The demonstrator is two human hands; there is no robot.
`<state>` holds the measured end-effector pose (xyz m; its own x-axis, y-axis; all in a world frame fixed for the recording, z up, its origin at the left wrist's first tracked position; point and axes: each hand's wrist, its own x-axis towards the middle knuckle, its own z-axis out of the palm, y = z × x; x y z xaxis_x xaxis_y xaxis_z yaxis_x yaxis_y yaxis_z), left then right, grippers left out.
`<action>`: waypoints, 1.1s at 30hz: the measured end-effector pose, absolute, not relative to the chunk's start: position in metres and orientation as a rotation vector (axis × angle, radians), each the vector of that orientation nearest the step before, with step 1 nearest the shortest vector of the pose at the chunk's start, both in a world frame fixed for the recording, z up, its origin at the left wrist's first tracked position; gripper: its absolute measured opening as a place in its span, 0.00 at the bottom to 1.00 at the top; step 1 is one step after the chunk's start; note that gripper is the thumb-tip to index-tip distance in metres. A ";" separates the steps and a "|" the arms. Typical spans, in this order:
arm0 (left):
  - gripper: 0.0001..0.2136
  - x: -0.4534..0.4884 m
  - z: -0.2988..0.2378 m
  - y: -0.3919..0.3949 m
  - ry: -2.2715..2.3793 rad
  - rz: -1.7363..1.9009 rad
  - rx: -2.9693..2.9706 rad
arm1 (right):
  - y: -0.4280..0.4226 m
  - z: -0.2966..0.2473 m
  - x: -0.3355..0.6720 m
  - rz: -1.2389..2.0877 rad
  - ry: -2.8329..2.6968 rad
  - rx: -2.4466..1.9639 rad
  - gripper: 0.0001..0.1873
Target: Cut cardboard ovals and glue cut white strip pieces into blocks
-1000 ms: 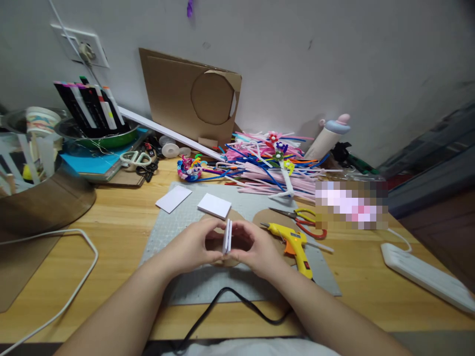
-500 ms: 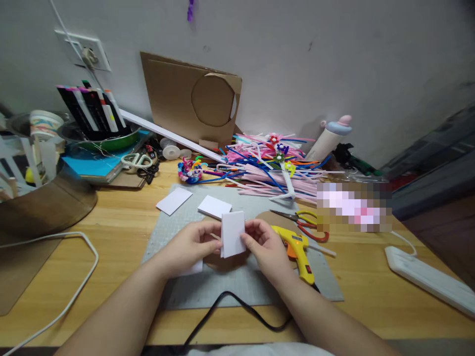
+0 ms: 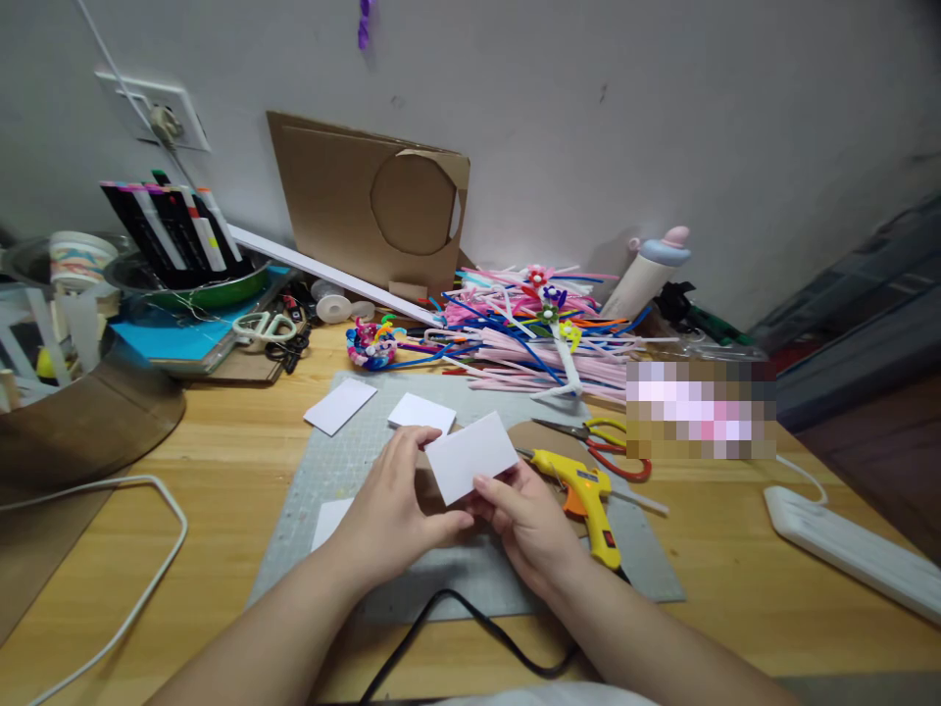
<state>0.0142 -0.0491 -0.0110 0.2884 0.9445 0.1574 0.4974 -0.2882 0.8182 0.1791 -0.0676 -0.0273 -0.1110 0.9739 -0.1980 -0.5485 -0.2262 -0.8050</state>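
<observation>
A small white card or thin stack of cards (image 3: 471, 457) is held tilted above the mat. My right hand (image 3: 533, 520) pinches its lower right part, thumb on the face and fingers behind. My left hand (image 3: 393, 510) spans the card's left short side, fingertips at the upper corner and thumb near the lower corner, by the right fingertips. Beyond lie a white stack (image 3: 421, 413) and a white card (image 3: 341, 406). Another white piece (image 3: 330, 520) shows partly from under my left forearm. Brown cardboard (image 3: 533, 435) lies partly hidden behind my right hand.
A yellow glue gun (image 3: 592, 500) and scissors (image 3: 614, 446) rest right on the grey cutting mat (image 3: 294, 549). A black cord (image 3: 470, 608) crosses its front. Behind lie pipe cleaners (image 3: 507, 343); a power strip (image 3: 853, 544) sits at right, a marker holder (image 3: 180, 235) at left.
The white card turned from upright to slanting sideways, now mainly in my right hand. My left hand shifted its hold, its thumb moving right beneath the card. The view moved slightly.
</observation>
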 end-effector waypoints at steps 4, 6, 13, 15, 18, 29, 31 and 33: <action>0.25 0.016 -0.008 -0.050 1.316 0.940 2.050 | -0.070 -0.024 0.178 1.640 -0.626 -0.846 0.18; 0.27 0.016 -0.009 -0.050 1.322 0.982 2.069 | -0.070 -0.025 0.178 1.614 -0.644 -0.859 0.17; 0.23 0.015 -0.006 -0.050 1.300 1.015 2.110 | -0.070 -0.029 0.180 1.467 -0.819 -0.936 0.18; 0.24 0.014 -0.003 -0.050 1.307 1.024 2.115 | -0.071 -0.028 0.181 1.432 -0.863 -0.931 0.18; 0.25 0.011 0.002 -0.050 1.282 1.030 2.115 | -0.074 -0.027 0.186 1.429 -0.906 -0.838 0.20; 0.20 0.007 0.001 -0.048 1.057 0.700 1.855 | -0.074 -0.017 0.199 1.515 -0.922 -0.662 0.34; 0.21 0.007 0.001 -0.048 1.063 0.704 1.850 | -0.073 -0.018 0.198 1.498 -0.908 -0.686 0.32; 0.22 0.007 0.001 -0.049 1.063 0.682 1.855 | -0.072 -0.018 0.199 1.489 -0.915 -0.723 0.30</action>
